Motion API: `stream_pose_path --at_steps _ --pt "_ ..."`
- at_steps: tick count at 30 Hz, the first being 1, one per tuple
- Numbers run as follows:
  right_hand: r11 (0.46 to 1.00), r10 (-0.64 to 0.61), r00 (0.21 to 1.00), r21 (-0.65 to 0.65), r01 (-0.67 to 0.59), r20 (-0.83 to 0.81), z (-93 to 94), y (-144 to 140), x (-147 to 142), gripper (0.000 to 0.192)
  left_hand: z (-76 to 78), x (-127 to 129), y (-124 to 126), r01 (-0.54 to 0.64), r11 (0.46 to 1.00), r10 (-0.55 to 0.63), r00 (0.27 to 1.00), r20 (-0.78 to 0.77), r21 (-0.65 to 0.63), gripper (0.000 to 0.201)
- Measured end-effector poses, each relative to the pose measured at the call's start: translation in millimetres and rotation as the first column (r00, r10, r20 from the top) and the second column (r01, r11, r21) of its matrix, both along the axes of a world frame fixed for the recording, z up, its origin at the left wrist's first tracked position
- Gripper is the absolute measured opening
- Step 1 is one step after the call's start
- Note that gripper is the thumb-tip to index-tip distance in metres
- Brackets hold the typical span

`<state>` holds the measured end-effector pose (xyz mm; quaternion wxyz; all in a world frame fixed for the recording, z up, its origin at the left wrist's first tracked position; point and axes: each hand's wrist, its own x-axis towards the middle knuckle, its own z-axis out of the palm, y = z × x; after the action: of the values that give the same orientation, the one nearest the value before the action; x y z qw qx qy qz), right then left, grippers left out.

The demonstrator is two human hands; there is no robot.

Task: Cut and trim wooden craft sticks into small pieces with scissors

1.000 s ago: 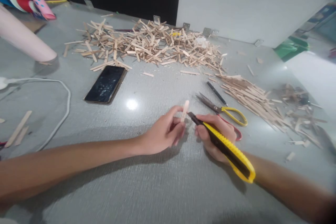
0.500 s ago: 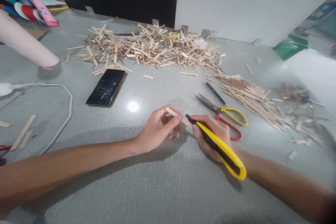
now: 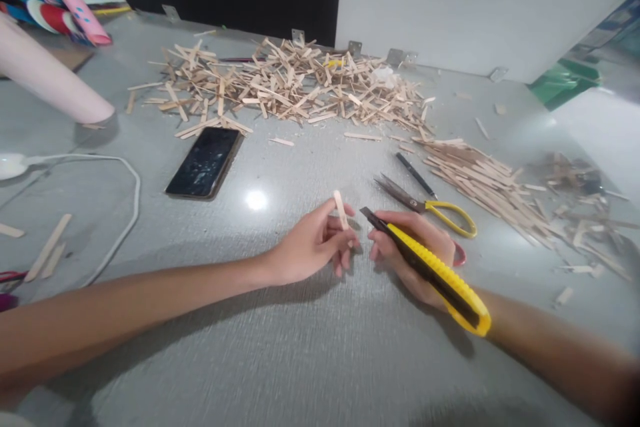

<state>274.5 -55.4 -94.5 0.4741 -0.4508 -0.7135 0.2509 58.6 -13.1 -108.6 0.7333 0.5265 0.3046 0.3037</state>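
1. while the left hand pinches a short wooden stick between thumb and fingertips, the stick stands nearly upright just above the grey counter, its grip narrow and closed on the stick's lower end
2. right hand is wrapped around a yellow utility knife, the grip closed on the handle; the dark blade end points up and left toward the stick, near it but apart, with a gap showing between tip and wood
3. step in hand, as i judge it: lining up the stick for a cut or trim, blade not yet on the wood
4. next move would call for steadying the stick against the counter or the fingers and bringing the blade to the chosen spot, keeping the left fingertips out of the blade's path, since they sit just beside it
5. behind the right hand lie yellow-handled scissors and a black pen; farther back, a big heap of sticks and a neater bundle of sticks to the right
6. phone lies face up to the left, well apart from both hands, with a white cable beyond it
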Motion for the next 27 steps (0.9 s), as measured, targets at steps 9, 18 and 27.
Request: stream_pose_path --at_steps 9,18,27 --pt "0.997 0.066 0.995 0.03 -0.068 0.068 -4.3 0.2 3.8 0.015 6.1 -1.6 -0.1 0.091 0.996 -0.09 0.991 -0.096 0.002 0.022" --pt "0.994 0.11 0.992 0.015 -0.111 0.068 -8.0 2.1 4.3 0.017 5.5 -2.7 3.4 0.127 0.991 -0.122 0.986 -0.11 0.04 0.02" --pt "0.988 0.152 0.987 0.014 -0.153 0.049 -6.4 2.9 5.3 0.02 11.9 -4.9 6.6 0.223 0.973 -0.211 0.962 -0.172 0.054 0.025"
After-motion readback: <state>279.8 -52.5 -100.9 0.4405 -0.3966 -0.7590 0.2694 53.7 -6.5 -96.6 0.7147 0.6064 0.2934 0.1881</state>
